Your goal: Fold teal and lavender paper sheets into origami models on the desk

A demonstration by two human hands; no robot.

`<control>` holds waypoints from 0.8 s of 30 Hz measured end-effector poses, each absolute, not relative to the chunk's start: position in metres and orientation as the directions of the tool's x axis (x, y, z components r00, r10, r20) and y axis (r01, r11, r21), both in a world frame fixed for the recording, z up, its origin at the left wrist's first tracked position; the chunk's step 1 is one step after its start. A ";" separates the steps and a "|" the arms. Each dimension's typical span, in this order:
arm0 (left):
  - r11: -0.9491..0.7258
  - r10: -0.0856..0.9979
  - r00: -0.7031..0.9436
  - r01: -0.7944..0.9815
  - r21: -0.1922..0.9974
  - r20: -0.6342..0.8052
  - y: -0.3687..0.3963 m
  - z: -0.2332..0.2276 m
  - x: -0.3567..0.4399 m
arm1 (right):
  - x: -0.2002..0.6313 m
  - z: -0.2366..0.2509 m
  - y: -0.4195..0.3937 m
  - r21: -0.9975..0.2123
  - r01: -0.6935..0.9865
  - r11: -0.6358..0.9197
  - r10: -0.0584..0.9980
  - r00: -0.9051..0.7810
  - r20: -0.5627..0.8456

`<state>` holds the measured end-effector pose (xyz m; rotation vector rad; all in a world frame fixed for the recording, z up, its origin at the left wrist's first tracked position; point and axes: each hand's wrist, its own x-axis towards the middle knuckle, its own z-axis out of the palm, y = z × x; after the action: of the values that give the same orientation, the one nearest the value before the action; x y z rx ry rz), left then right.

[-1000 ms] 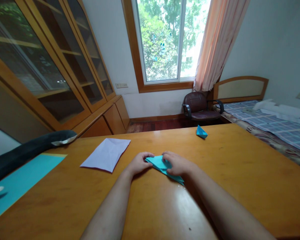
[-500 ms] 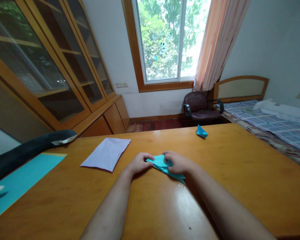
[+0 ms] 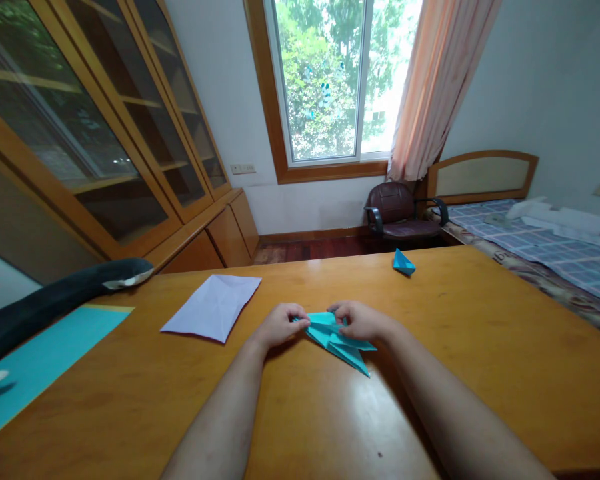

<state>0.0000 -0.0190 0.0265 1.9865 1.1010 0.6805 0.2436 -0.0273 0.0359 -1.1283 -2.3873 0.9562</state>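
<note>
A folded piece of turquoise paper (image 3: 333,337) lies low over the table between my hands, its layers spread into pointed flaps toward me and to the right. My left hand (image 3: 284,325) pinches its left end between thumb and fingers. My right hand (image 3: 359,321) is closed on its upper right part, the fingers curled and partly covering the paper. Left of my hands lies a creased, pale lilac sheet (image 3: 214,308). Farther off, near the table's far edge, stands a small blue folded paper piece (image 3: 404,263).
The wooden table (image 3: 480,373) fills the foreground. At left a dark plush-looking thing (image 3: 55,293) rests over a flat turquoise sheet (image 3: 75,347). Beyond are a glass-fronted cabinet (image 3: 180,227), an office chair (image 3: 397,210) and a bed (image 3: 540,233).
The turquoise paper's flaps have come apart; two separate points now reach toward me and to the right. My right hand has shifted slightly. The other papers stayed put.
</note>
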 end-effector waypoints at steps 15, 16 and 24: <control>-0.397 0.868 0.457 0.399 0.826 0.196 -0.026 0.039 0.005 | 0.253 0.042 -0.025 -0.769 0.592 0.241 0.688 -0.663 -0.295; -0.399 0.867 0.456 0.398 0.826 0.199 -0.026 0.040 0.006 | 0.252 0.043 -0.026 -0.774 0.583 0.247 0.684 -0.671 -0.286; -0.433 0.845 0.493 0.405 0.805 0.207 -0.026 0.037 0.013 | 0.234 0.047 -0.036 -0.723 0.560 0.405 0.738 -0.667 -0.103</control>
<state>0.0133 -0.0261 0.0366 2.0354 1.0247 0.8009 0.2343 -0.0363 0.0471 -1.1444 -2.4285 1.1137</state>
